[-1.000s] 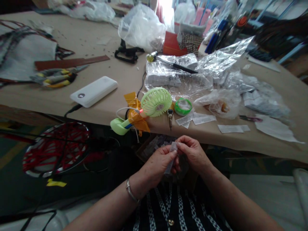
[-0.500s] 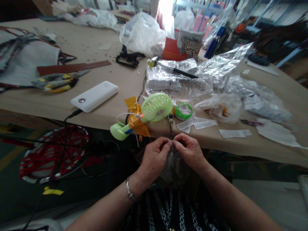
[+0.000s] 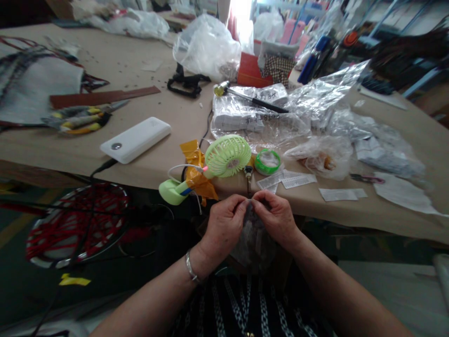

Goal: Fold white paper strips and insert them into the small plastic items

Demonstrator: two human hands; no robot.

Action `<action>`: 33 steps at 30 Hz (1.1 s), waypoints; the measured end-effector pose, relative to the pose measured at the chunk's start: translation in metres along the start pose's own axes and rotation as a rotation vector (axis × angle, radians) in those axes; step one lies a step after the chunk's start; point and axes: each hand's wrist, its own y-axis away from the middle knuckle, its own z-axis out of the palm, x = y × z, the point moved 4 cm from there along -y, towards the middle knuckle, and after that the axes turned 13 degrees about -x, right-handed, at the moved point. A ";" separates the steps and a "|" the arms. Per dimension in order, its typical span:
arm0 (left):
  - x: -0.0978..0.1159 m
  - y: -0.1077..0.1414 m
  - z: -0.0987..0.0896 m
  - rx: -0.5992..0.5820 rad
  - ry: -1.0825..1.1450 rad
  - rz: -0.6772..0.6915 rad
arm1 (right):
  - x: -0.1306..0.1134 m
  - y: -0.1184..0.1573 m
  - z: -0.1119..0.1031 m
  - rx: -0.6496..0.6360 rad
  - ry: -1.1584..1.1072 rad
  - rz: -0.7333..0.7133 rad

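At the table's front edge, my left hand (image 3: 224, 224) and my right hand (image 3: 278, 217) meet fingertip to fingertip, both closed in a pinch. What they hold between the fingertips is too small to make out. Below them hangs a thin translucent plastic bag (image 3: 253, 241) over my lap. Just beyond my fingertips a small metal-tipped tool (image 3: 249, 180) points toward me at the table edge. A light green fan (image 3: 228, 156), fixed with orange tape (image 3: 200, 181), is to its left. A green round container (image 3: 267, 162) with white stuff inside sits to its right.
A white power bank (image 3: 136, 140), pliers (image 3: 82, 119) and a brown strip (image 3: 105, 97) lie left on the table (image 3: 140, 61). Clear plastic packages (image 3: 259, 112) bear a hammer (image 3: 252, 99). Paper slips (image 3: 298, 179) lie right. A red-strapped round frame (image 3: 79, 222) stands below left.
Both hands have risen slightly toward the metal-tipped tool, still pinched together. The view has shifted a little, moving the table items slightly left.
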 end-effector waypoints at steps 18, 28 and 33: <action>-0.001 -0.007 -0.002 0.038 -0.054 0.004 | 0.004 -0.004 0.001 0.014 0.021 -0.005; -0.008 0.010 -0.002 -0.040 0.045 -0.042 | -0.002 0.016 -0.024 0.009 0.414 -0.170; -0.026 0.012 0.000 -0.033 0.024 -0.063 | 0.002 0.005 -0.038 0.067 0.850 -0.186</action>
